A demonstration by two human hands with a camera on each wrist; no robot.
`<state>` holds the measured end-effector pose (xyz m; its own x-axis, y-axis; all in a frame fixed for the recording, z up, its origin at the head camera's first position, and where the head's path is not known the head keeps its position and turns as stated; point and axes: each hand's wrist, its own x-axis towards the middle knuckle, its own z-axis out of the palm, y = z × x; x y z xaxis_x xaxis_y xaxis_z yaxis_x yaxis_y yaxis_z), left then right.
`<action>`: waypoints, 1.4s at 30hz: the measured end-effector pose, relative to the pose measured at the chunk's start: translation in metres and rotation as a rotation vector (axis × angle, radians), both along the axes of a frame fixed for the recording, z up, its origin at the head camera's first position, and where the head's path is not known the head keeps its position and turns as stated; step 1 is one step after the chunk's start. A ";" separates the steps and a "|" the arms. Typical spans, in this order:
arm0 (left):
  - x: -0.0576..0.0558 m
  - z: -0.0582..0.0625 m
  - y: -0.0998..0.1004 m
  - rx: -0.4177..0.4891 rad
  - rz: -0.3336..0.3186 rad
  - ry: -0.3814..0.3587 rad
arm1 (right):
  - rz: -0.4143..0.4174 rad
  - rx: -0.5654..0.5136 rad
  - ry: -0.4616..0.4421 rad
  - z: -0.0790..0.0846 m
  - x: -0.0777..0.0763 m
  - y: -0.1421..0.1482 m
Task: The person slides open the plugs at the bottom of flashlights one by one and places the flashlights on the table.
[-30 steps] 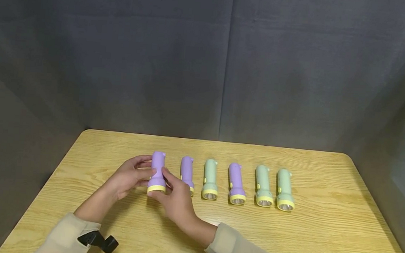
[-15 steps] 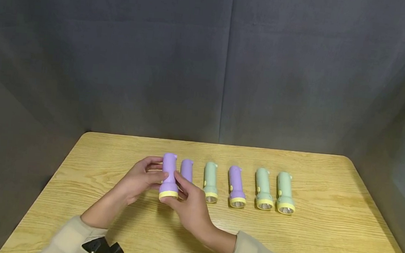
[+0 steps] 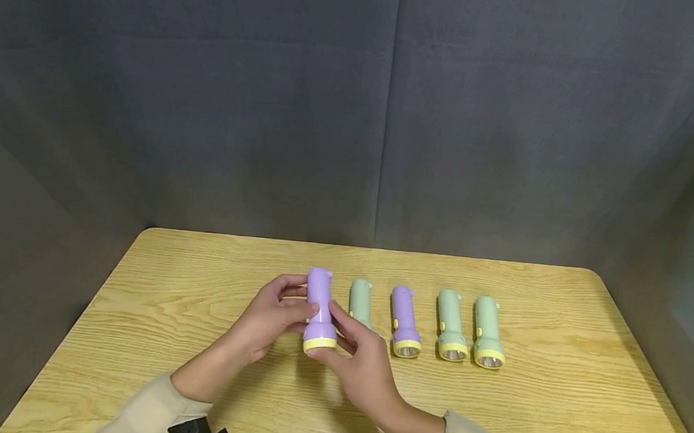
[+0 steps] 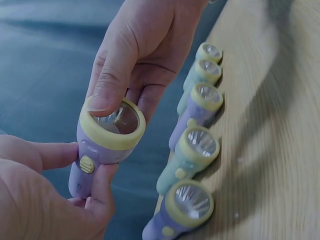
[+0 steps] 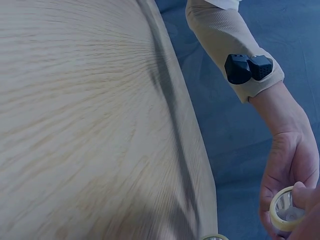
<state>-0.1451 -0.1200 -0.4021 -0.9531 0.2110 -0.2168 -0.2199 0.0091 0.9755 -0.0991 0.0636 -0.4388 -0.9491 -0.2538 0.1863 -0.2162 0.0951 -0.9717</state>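
A purple flashlight [image 3: 318,302] with a yellow rim is held up off the table between both hands, its lens end toward the near side. My left hand [image 3: 275,313] pinches its body; in the left wrist view, thumb and fingers sit either side of the yellow switch [image 4: 87,165]. From the other side my right hand [image 3: 366,367] grips the head, with the thumb [image 4: 107,92] over the rim and lens. Behind it, a second purple flashlight [image 4: 185,207] lies on the table, hidden in the head view. Partly covered by the right hand is a green flashlight [image 3: 361,299].
Farther right in the row lie another purple flashlight [image 3: 403,313] and two green flashlights, one [image 3: 450,316] beside the other [image 3: 487,323]. All point their lenses toward the near edge. Dark cloth [image 3: 268,135] hangs behind and beside the wooden table [image 3: 552,409].
Both hands have carried the purple flashlight to the right along the row. It now covers the second purple flashlight, which showed beside it earlier. The flashlights in the row have stayed put.
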 end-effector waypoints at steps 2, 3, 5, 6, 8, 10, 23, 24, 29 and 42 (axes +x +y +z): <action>0.000 0.000 0.006 0.007 0.009 -0.001 | -0.012 -0.003 -0.005 0.000 0.002 0.005; 0.001 0.000 0.009 0.013 0.010 0.001 | -0.019 -0.007 -0.006 0.001 0.003 0.007; 0.002 0.000 0.014 0.020 0.011 0.004 | -0.030 -0.014 -0.006 0.001 0.004 0.011; 0.002 0.000 0.017 0.024 0.011 0.006 | -0.035 -0.014 -0.006 0.001 0.005 0.013; 0.002 -0.001 0.022 0.032 0.009 0.011 | -0.047 -0.022 -0.014 0.001 0.006 0.018; 0.002 -0.002 0.027 0.037 0.007 0.014 | -0.057 -0.021 -0.016 0.000 0.006 0.022; 0.001 -0.010 0.045 0.027 -0.032 0.067 | -0.065 0.007 0.033 -0.009 0.008 0.041; 0.001 -0.011 0.046 0.027 -0.036 0.074 | -0.063 0.005 0.039 -0.010 0.008 0.043; 0.000 -0.012 0.050 0.003 -0.050 0.151 | -0.075 -0.077 0.046 -0.009 0.002 0.047; 0.003 -0.020 0.054 -0.074 -0.032 0.263 | -0.159 -0.180 -0.039 -0.007 -0.009 0.048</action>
<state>-0.1423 -0.0658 -0.4225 -0.9717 0.2351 0.0211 0.0422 0.0852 0.9955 -0.1082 0.1111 -0.4458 -0.9819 -0.0666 0.1775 -0.1744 -0.0500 -0.9834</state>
